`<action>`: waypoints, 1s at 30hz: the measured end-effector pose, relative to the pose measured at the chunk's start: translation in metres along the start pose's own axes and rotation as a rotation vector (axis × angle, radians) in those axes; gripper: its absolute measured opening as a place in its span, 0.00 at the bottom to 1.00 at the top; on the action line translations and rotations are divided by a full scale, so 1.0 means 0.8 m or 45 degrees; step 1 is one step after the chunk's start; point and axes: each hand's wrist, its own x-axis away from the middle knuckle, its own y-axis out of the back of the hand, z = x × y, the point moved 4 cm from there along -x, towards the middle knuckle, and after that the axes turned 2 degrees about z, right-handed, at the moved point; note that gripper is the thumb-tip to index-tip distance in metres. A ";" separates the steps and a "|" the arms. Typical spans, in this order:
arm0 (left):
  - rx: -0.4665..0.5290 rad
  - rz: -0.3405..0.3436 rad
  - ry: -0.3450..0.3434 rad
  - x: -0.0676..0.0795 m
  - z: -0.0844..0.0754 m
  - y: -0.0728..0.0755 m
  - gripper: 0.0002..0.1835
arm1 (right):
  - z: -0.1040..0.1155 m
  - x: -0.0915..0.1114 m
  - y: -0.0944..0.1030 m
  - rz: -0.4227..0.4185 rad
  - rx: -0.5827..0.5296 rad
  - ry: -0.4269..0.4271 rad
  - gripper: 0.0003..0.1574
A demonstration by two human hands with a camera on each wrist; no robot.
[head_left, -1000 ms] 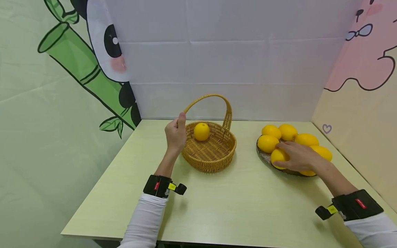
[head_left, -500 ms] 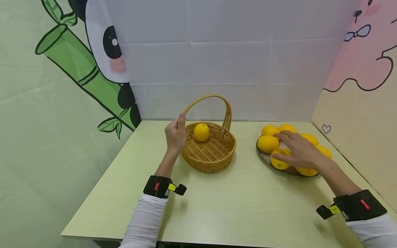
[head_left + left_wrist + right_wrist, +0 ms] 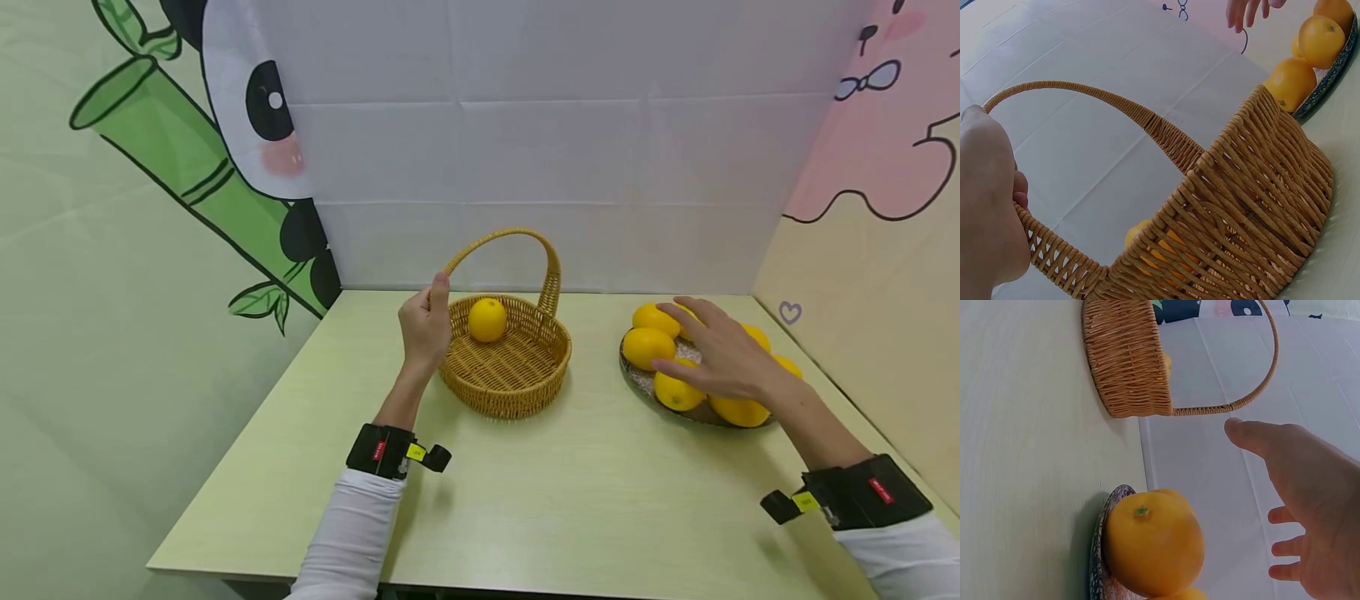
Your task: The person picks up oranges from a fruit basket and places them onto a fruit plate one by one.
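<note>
My left hand (image 3: 426, 327) grips the handle of a round wicker basket (image 3: 504, 405) on the table, thumb pointing up along it. One orange (image 3: 487, 320) lies inside the basket toward its back; in the left wrist view it shows partly through the weave. Over at the right, my right hand (image 3: 723, 354) hovers above a dark speckled plate (image 3: 636, 380) heaped with several oranges. Its fingers are spread and hold nothing. The front orange (image 3: 678, 388) sits below the thumb, while the hand hides some of the fruit behind. In the right wrist view, a large orange (image 3: 1154, 544) sits at the plate's edge.
The pale table (image 3: 570, 508) extends between basket and plate and toward the front edge. A white cloth wall (image 3: 547, 150) stands right behind it. On the right, a printed cloth (image 3: 862, 275) rises close beside the plate.
My right hand has lifted off the front oranges and risen slightly up and back, its fingers spreading wider. The left hand and basket have stayed in place.
</note>
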 end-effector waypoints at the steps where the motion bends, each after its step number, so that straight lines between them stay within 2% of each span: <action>1: -0.001 -0.001 0.004 0.000 0.000 0.000 0.34 | 0.002 -0.002 0.000 0.005 -0.002 0.006 0.55; 12: 0.002 0.007 -0.003 -0.001 0.001 0.001 0.34 | 0.045 -0.045 -0.006 0.064 0.004 0.095 0.55; 22: 0.009 0.023 0.012 -0.001 -0.001 0.001 0.34 | 0.095 -0.093 -0.024 0.040 0.003 0.287 0.54; 30: 0.028 0.024 -0.007 0.000 0.000 0.000 0.34 | 0.126 -0.130 -0.042 0.109 0.019 0.306 0.54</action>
